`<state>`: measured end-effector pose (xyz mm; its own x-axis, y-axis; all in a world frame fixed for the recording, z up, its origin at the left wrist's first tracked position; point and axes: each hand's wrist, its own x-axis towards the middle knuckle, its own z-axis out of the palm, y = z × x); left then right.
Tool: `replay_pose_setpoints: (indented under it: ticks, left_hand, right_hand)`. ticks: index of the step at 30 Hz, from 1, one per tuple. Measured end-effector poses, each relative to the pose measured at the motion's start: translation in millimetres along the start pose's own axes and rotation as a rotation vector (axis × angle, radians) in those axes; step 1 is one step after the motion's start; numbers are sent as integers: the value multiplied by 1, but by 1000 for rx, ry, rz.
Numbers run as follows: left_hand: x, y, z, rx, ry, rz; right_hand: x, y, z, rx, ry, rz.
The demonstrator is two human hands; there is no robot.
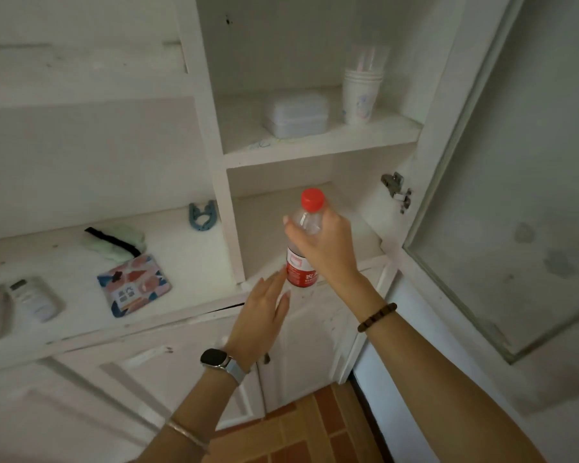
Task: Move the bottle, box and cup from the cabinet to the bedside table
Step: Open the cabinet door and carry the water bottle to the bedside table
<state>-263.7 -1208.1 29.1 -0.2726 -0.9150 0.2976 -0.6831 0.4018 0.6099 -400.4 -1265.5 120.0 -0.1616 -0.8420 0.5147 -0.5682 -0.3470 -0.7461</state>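
Note:
A clear plastic bottle (303,248) with a red cap and red label stands at the front of the lower cabinet shelf. My right hand (325,248) grips its upper body from the right. Just below and left of the bottle, my left hand (264,312) reaches up with fingers straight, fingertips near the label, holding nothing. One shelf higher lies a white lidded box (296,115). To its right stands a stack of white paper cups (360,95).
The white cabinet (315,152) has its glass door (515,195) swung open at the right. A counter at the left holds a patterned pouch (134,285), a green cloth (114,242), a blue clip (201,215) and remote controls (34,299). Tiled floor lies below.

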Motion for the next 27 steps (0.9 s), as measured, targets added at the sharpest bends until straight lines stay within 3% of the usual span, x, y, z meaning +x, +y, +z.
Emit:
replay_pose_setpoints:
  ticks: [12, 27]
  left_hand:
    - [-152, 29, -32, 37, 195, -276]
    - [-390, 29, -90, 110, 507, -818]
  right_hand:
    - [-108, -69, 17, 210, -323, -132]
    - [-297, -209, 107, 397, -844, -366]
